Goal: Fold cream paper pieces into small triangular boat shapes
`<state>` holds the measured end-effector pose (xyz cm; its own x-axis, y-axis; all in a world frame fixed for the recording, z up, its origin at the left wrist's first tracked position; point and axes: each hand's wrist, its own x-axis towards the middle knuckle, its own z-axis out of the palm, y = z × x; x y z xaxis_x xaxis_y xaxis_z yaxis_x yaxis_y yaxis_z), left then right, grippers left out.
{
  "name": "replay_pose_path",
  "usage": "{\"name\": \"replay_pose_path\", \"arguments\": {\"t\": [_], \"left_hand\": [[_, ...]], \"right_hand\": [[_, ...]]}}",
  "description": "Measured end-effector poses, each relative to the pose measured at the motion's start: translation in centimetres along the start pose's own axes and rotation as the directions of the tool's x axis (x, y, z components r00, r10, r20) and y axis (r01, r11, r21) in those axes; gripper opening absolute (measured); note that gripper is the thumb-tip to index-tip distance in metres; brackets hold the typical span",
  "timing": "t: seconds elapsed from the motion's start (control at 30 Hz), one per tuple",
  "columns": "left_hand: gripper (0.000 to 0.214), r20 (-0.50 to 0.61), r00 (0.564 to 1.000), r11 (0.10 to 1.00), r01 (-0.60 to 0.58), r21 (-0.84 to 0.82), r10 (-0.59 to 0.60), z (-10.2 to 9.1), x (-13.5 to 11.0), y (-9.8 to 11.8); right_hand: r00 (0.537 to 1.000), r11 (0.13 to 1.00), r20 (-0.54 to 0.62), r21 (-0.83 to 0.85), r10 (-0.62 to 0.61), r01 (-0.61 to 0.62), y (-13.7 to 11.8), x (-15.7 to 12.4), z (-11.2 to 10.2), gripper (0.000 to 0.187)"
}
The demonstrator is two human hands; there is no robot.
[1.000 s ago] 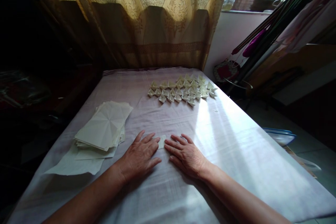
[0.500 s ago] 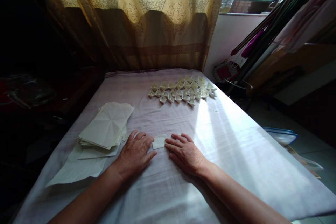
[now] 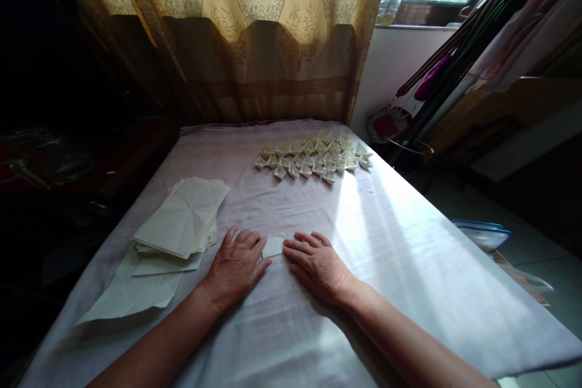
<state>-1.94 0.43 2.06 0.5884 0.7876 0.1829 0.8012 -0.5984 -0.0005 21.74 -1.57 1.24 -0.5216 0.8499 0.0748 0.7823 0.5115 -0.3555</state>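
Lying flat on the cloth (image 3: 409, 267), near and about the middle, the paper piece (image 3: 274, 247) sits between both hands. The left hand (image 3: 236, 267) and right hand (image 3: 318, 264) rest palm down, fingers stretched out and grasping nothing, their tips touching the piece's left and right edges. It looks thin, light and limp, likely to crease or slide; pinching its free far corner seems the best hold. A stack (image 3: 182, 218) of sheets lies to the left; folded pieces (image 3: 313, 157) cluster at the far side.
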Motion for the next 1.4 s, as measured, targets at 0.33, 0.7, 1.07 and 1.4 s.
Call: {"name": "replay_pose_path", "arguments": {"t": [0.33, 0.7, 1.07, 1.4], "left_hand": [[0.019, -0.055, 0.997, 0.991, 0.052, -0.119, -0.059, -0.3, 0.6, 0.4], [0.021, -0.057, 0.995, 0.989, 0.078, -0.125, -0.085, 0.1, 0.7, -0.3], [0.023, -0.06, 0.993, 0.988, 0.094, -0.123, -0.102, 0.1, 0.5, -0.1], [0.025, -0.122, 0.986, 0.983, 0.094, -0.16, -0.114, 1.2, 0.2, -0.3]], "right_hand": [[0.999, 1.0, -0.053, 0.002, 0.0, 0.0, -2.3, 2.7, 0.7, 0.042], [0.996, 0.996, 0.018, -0.027, 0.085, -0.085, -1.5, 1.9, 1.1, 0.047], [0.991, 0.99, -0.017, -0.05, 0.133, -0.134, -1.3, 1.3, 1.3, 0.047], [0.956, 0.968, -0.171, -0.026, 0.24, -0.248, -0.6, 1.2, 1.3, 0.035]]}}
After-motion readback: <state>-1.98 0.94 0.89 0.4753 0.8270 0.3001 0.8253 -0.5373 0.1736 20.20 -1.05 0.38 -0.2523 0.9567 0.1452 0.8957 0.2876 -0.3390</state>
